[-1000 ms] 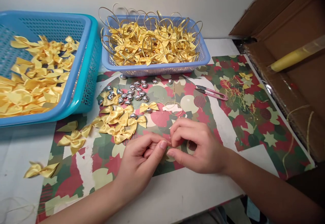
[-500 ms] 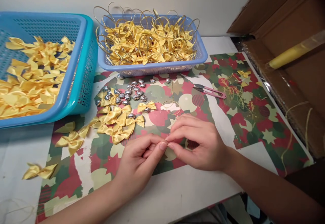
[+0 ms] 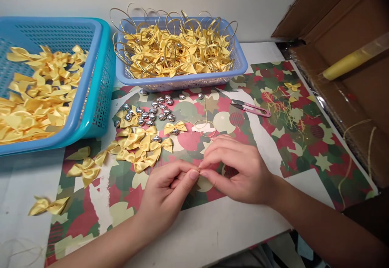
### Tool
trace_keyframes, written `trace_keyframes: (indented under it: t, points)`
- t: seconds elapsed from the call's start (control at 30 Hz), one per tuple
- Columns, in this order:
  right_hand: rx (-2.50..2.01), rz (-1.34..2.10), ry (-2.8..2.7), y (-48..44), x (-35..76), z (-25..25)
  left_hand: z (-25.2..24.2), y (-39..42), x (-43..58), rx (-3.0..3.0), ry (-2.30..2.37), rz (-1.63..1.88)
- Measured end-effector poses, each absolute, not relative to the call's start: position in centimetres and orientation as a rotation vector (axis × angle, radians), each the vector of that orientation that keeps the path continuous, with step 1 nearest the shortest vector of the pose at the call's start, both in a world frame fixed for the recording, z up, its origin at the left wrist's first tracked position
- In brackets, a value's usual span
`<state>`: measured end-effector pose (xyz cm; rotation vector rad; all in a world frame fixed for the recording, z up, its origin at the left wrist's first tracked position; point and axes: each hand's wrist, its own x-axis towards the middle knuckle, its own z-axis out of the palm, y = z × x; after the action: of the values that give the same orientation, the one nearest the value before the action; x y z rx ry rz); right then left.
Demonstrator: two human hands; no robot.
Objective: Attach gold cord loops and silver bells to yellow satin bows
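Above the patterned paper [image 3: 221, 122], the left hand [image 3: 168, 191] and right hand [image 3: 240, 170] pinched what looked like thread [image 3: 199, 170] where their fingertips [image 3: 193, 174] met; likely light, limp and tangle-prone, it called for a close pinch.

Open counter [image 3: 209, 231] between forearms [image 3: 316, 215]. Ahead of right hand [image 3: 240, 170], flat patterned paper [image 3: 225, 120] passable up to pink snips [image 3: 257, 110]. Ahead of left hand [image 3: 170, 191], yellow bows [image 3: 138, 142] and silver beads [image 3: 162, 116] clutter way. Far blue basket [image 3: 182, 82], wire loops [image 3: 184, 14] jutting up, blocks back; cardboard box [image 3: 332, 20] walls off right.

Craft wkshop, prob.; baskets [image 3: 182, 79] w/ yellow bows [image 3: 42, 108]; snips [image 3: 252, 109], thread scraps [image 3: 283, 109]
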<state>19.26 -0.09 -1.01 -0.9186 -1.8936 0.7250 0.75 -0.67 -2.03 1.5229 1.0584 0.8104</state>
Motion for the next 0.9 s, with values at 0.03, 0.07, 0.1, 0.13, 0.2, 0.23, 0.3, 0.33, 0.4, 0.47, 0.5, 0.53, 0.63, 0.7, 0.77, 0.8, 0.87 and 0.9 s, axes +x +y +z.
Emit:
trace_keyframes:
  t: [0.03,0.07,0.1,0.13,0.2,0.23,0.3,0.33,0.4,0.47,0.5,0.53,0.63,0.7,0.77,0.8,0.87,0.9]
  points:
    - [-0.921,0.733,-1.897,-0.09,19.28,-1.02,-2.00,-0.68,0.72,1.525,1.059,0.811]
    - [-0.920,0.738,-1.902,-0.09,19.31,-1.03,-1.98,-0.68,0.69,1.528,1.057,0.813]
    - [-0.921,0.740,-1.908,-0.10,19.32,-1.05,-1.97,-0.69,0.64,1.533,1.055,0.816]
    - [-0.919,0.740,-1.913,-0.12,19.34,-1.07,-1.98,-0.70,0.59,1.539,1.055,0.817]
    - [-0.914,0.734,-1.920,-0.17,19.34,-1.14,-2.06,-0.70,0.50,1.548,1.052,0.820]
    - [-0.909,0.729,-1.920,-0.19,19.33,-1.17,-2.12,-0.70,0.48,1.552,1.049,0.823]
    - [-0.897,0.720,-1.918,-0.21,19.31,-1.23,-2.25,-0.68,0.49,1.554,1.039,0.827]
    - [-0.892,0.718,-1.917,-0.20,19.31,-1.24,-2.31,-0.66,0.52,1.552,1.034,0.830]
    - [-0.885,0.719,-1.917,-0.15,19.30,-1.22,-2.40,-0.62,0.60,1.543,1.025,0.829]
    - [-0.887,0.726,-1.919,-0.11,19.30,-1.18,-2.44,-0.59,0.66,1.534,1.021,0.827]
    - [-0.889,0.730,-1.920,-0.10,19.30,-1.17,-2.45,-0.58,0.66,1.529,1.022,0.825]
    - [-0.891,0.733,-1.921,-0.09,19.29,-1.16,-2.46,-0.58,0.65,1.527,1.023,0.823]
    - [-0.896,0.737,-1.923,-0.13,19.28,-1.20,-2.41,-0.60,0.57,1.524,1.024,0.826]
    - [-0.895,0.733,-1.925,-0.17,19.28,-1.24,-2.32,-0.58,0.55,1.528,1.021,0.830]
    - [-0.892,0.721,-1.927,-0.18,19.28,-1.27,-2.19,-0.51,0.58,1.528,1.023,0.832]
    - [-0.890,0.710,-1.927,-0.17,19.27,-1.29,-2.13,-0.47,0.61,1.527,1.026,0.832]
    - [-0.890,0.688,-1.926,-0.13,19.23,-1.33,-2.04,-0.39,0.67,1.517,1.033,0.825]
    - [-0.893,0.683,-1.924,-0.11,19.19,-1.36,-2.03,-0.37,0.69,1.509,1.038,0.821]
